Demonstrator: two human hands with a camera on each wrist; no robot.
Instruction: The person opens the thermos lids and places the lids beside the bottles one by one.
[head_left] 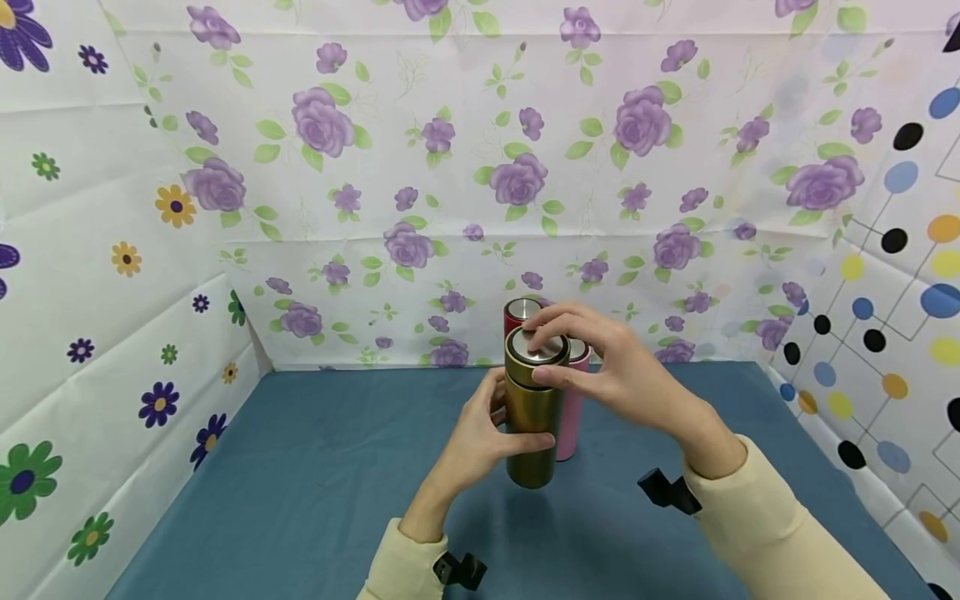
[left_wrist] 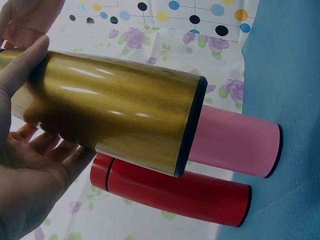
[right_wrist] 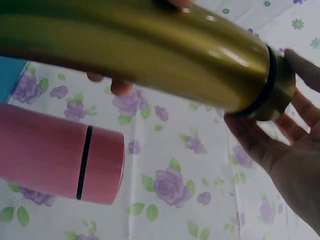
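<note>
A gold thermos bottle (head_left: 531, 417) with a dark base ring is held upright above the table. My left hand (head_left: 480, 425) grips its body, fingers around the far side and thumb across the front. My right hand (head_left: 600, 350) pinches the gold lid (right_wrist: 284, 92) from the side, thumb near and fingers over the steel top. Behind it stands a pink thermos bottle (left_wrist: 235, 141), partly hidden in the head view. A red thermos bottle (left_wrist: 175, 192) stands farther back, only its top showing past the gold one in the head view.
The bottles stand on a blue table cover (head_left: 345, 483). A white sheet with purple flowers (head_left: 420, 167) hangs behind. Flower-print sheet (head_left: 97, 333) lines the left side, dotted sheet (head_left: 885, 333) the right.
</note>
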